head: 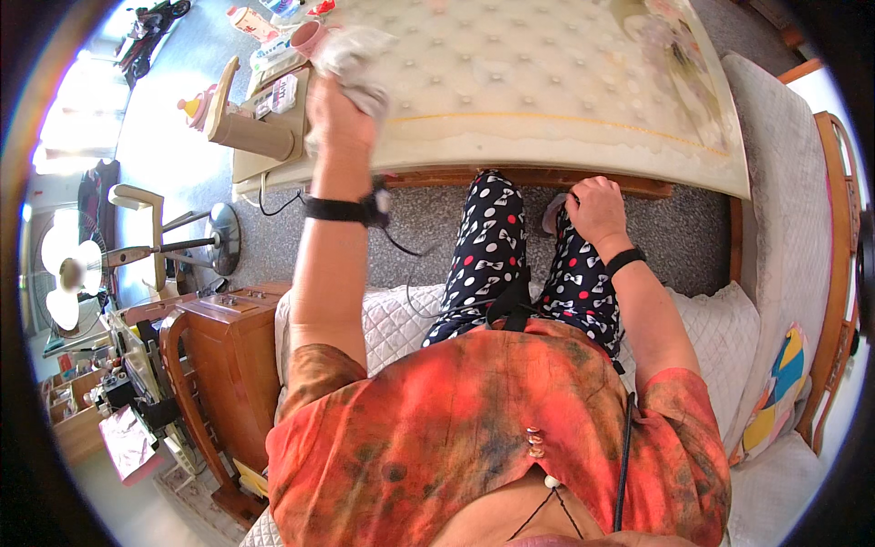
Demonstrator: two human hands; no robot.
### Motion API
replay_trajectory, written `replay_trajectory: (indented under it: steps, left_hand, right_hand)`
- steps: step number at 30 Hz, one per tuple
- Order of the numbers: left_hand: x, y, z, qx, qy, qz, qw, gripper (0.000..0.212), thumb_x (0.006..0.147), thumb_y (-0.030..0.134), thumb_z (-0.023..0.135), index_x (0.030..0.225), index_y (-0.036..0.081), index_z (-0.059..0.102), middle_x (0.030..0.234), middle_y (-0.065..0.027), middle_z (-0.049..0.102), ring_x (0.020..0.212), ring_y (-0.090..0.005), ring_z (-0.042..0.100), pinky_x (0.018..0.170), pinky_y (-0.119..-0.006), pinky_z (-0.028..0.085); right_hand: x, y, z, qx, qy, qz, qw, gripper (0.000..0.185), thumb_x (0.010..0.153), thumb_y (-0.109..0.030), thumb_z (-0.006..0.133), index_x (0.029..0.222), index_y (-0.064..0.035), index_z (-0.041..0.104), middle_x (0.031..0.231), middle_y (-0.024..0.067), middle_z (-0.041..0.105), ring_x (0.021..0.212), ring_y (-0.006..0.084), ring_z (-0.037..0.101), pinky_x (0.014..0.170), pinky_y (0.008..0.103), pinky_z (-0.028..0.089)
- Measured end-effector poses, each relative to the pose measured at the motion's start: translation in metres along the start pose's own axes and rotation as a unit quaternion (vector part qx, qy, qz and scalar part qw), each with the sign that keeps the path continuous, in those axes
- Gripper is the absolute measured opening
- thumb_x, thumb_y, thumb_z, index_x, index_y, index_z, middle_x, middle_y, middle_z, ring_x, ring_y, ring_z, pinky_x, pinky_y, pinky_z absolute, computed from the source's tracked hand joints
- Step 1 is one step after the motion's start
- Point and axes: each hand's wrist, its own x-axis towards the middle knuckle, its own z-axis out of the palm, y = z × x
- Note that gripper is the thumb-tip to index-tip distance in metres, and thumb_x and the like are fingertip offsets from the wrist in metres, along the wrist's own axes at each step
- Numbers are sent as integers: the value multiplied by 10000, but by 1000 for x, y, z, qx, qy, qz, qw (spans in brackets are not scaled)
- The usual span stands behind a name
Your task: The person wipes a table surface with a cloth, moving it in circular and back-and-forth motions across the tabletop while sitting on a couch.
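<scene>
My left hand (pixel 344 113) grips a crumpled whitish cloth (pixel 352 58), blurred, above the left end of a table with a pale padded-look cover (pixel 492 75). Close to the cloth stands a pink cup (pixel 309 37). My right hand (pixel 597 208) rests on my right knee, over dark trousers (pixel 574 273) patterned with bows and dots, and holds nothing. Both wrists wear black bands.
A beige stand (pixel 256 133) and a white packet (pixel 276 94) sit at the table's left end. On the left are a pedestal fan (pixel 72 270) and a wooden cabinet (pixel 229 342). A quilted sofa cover (pixel 403 318) lies beneath me. A loose cable (pixel 403 249) hangs near my left wrist.
</scene>
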Motion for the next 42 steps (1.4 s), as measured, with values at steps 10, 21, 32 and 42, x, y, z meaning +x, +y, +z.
replay_trajectory:
  steps: [10, 21, 32, 42]
  left_hand:
    - [-28, -69, -95, 341, 116, -14, 933, 345, 956, 232, 559, 1259, 65, 566, 1389, -167, 497, 1273, -312, 497, 993, -444, 454]
    - [2, -104, -121, 844, -164, 165, 483, 482, 937, 470, 521, 1397, 331, 490, 1548, -53, 329, 1404, -472, 233, 1064, -687, 258]
    - [97, -75, -160, 858, -52, 26, 511, 638, 981, 512, 384, 1534, 215, 273, 1578, -148, 269, 1475, -335, 187, 1142, -627, 92]
    - [-72, -190, 32, 679, -527, 250, 445, 593, 952, 497, 488, 1482, 247, 395, 1571, -80, 296, 1446, -346, 250, 1190, -537, 139]
  right_hand:
    - [-1, 7, 6, -2, 20, -2, 1000, 233, 846, -273, 598, 833, -71, 713, 907, 72, 677, 979, 264, 580, 916, 405, 424]
    - [-1, 3, 4, 35, 46, -5, 998, 217, 835, -264, 615, 809, -66, 699, 901, 68, 676, 974, 257, 582, 909, 406, 431]
    - [2, 7, 2, 48, 31, 8, 998, 207, 828, -259, 626, 812, -66, 699, 899, 61, 677, 971, 248, 584, 892, 404, 434]
    - [3, 6, 0, 44, 25, 18, 999, 155, 805, -224, 659, 813, -76, 706, 908, 51, 691, 977, 241, 602, 891, 390, 437]
